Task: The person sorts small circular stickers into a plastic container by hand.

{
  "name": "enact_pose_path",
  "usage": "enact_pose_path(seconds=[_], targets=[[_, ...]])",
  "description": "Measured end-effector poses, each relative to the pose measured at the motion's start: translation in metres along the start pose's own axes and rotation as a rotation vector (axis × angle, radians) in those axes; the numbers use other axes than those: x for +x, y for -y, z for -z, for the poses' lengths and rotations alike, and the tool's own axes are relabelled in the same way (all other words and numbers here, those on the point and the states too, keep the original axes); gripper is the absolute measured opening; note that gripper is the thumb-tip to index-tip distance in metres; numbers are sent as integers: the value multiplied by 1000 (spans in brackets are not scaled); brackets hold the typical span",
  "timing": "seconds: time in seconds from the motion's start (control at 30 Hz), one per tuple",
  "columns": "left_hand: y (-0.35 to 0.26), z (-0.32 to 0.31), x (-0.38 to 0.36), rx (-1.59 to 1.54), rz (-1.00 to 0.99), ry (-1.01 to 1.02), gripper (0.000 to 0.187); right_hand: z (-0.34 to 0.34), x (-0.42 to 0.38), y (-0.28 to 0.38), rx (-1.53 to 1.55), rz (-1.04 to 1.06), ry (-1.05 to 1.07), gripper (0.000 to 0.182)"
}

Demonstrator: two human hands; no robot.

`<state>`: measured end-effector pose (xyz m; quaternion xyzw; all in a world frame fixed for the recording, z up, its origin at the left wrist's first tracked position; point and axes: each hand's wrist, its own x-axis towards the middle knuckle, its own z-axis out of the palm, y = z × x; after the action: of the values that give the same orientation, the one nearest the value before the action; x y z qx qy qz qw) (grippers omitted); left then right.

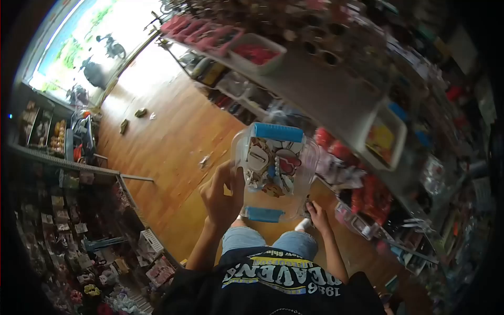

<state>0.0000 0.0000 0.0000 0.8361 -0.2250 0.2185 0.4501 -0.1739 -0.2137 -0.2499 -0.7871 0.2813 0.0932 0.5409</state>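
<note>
Two hands support one clear plastic container (275, 173) with blue latches, held in the air above the wooden floor (168, 142), in the aisle beside the shelf (315, 89). The left hand (223, 194) grips its left side wall, fingers curled around it; the right hand (316, 212) pinches its lower right corner. This two-sided hold probably keeps the container level and its printed contents facing the person.

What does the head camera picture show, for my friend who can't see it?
Two hands hold up a clear plastic box with blue clips: the left hand grips its side, the right hand its lower corner. Below is a wooden floor, with crowded shop shelves around.
</note>
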Motion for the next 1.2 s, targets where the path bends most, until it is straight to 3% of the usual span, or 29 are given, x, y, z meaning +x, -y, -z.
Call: enact_pose_path(seconds=[0.07,0.1,0.17,0.27,0.37,0.43,0.5,0.53,0.6,0.73,0.83,0.9,0.97,1.03,1.1,1.2], targets=[[7,3,-10,143,-34,-24,7,-15,15,-8,56,50,-49,38],[97,55,4,109,-20,-63,7,-91,42,29,-55,142,-96,35],[145,76,-2,112,142,2,9,-146,68,34,11,221,-199,26],[240,79,-19,191,225,-46,9,-215,114,65,47,373,-283,12],[350,43,-64,206,382,-86,10,-266,172,54,16,379,-260,13],[421,22,-109,218,489,-73,10,-306,215,13,-33,321,-240,15],[492,-10,-153,181,698,-7,13,-343,266,-52,-180,265,-74,14],[532,-25,-181,187,727,12,13,-365,286,-82,-189,236,-55,14],[617,-64,-242,138,728,-32,16,-406,327,-142,-590,64,109,16],[748,-137,-334,101,875,4,15,-483,392,-242,-757,74,242,28],[807,-176,-386,-96,950,-62,15,-533,421,-307,-801,131,227,40],[837,-193,-410,-167,926,-145,16,-567,430,-346,-820,287,174,47],[860,-210,-420,-252,783,-190,16,-575,445,-370,-778,328,118,46],[873,-222,-412,-341,769,-253,17,-572,470,-378,-643,307,-21,41],[881,-225,-416,-290,683,-211,18,-564,485,-383,-244,183,-247,42],[873,-227,-432,-306,699,-215,16,-551,487,-390,117,213,-528,50]])
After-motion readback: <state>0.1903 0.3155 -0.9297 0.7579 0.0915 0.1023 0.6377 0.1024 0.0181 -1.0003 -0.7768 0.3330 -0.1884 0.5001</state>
